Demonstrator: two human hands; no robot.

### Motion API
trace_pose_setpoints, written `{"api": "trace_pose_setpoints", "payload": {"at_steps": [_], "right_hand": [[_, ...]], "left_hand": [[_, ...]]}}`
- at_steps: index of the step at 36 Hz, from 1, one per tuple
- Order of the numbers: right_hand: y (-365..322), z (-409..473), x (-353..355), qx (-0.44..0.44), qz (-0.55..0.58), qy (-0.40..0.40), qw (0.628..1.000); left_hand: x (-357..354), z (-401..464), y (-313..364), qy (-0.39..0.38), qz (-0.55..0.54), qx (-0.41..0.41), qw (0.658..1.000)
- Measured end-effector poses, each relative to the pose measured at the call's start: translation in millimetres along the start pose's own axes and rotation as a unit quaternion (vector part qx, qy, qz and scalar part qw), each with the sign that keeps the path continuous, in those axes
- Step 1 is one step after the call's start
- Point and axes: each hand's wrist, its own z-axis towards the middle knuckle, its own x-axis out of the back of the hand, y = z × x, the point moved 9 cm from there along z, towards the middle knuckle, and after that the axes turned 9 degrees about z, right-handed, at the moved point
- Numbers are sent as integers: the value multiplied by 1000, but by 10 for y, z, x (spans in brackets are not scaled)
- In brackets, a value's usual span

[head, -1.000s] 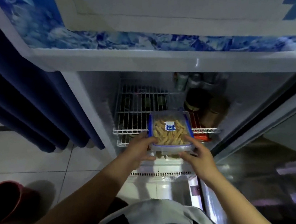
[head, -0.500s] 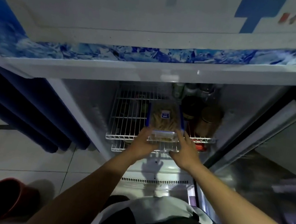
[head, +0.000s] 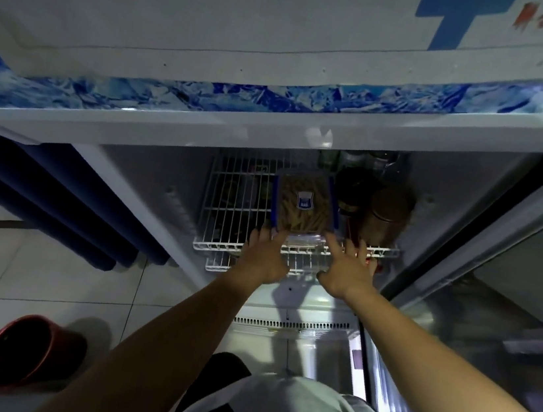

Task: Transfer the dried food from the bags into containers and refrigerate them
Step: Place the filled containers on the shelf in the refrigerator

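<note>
A clear plastic container (head: 304,206) with blue lid clips holds pale dried food sticks. It lies on the white wire shelf (head: 226,220) inside the open fridge. My left hand (head: 265,251) touches the container's near left corner with straight fingers. My right hand (head: 346,267) touches its near right corner, fingers spread and extended.
Two dark jars (head: 386,217) stand on the shelf right of the container, with bottles behind them. The open glass fridge door (head: 494,287) is at the right. A dark red bucket (head: 26,351) sits on the tiled floor at lower left. Blue curtains (head: 57,198) hang left.
The container has slid deeper onto the wire shelf. Both hands went from gripping its sides to straight fingers at its near edge.
</note>
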Motion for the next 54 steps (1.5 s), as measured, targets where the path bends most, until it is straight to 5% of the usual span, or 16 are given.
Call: {"api": "trace_pose_setpoints", "payload": {"at_steps": [14, 19, 24, 30, 42, 47, 54], "right_hand": [[-53, -97, 26, 22, -4, 0, 1000], [-297, -446, -68, 81, 45, 33, 995], [-926, -824, -358, 159, 18, 12, 987], [-2162, -1469, -801, 281, -3, -41, 959], [-4561, -3984, -2760, 518, -58, -189, 833], [-4766, -5100, -3622, 556, -86, -278, 779], [-5317, -6111, -4137, 636, -154, -296, 695]], "left_hand": [[-39, -48, -95, -19, 57, -32, 998], [152, -510, -352, 48, -43, -23, 998], [16, -1296, -891, 71, -181, 38, 980], [-362, -2595, -1985, 125, -179, 177, 960], [-1436, -6139, -3642, 213, -284, 522, 775], [-1892, -7357, -3836, 249, -319, 592, 696], [-2243, -8469, -4037, 295, -366, 651, 596]]}}
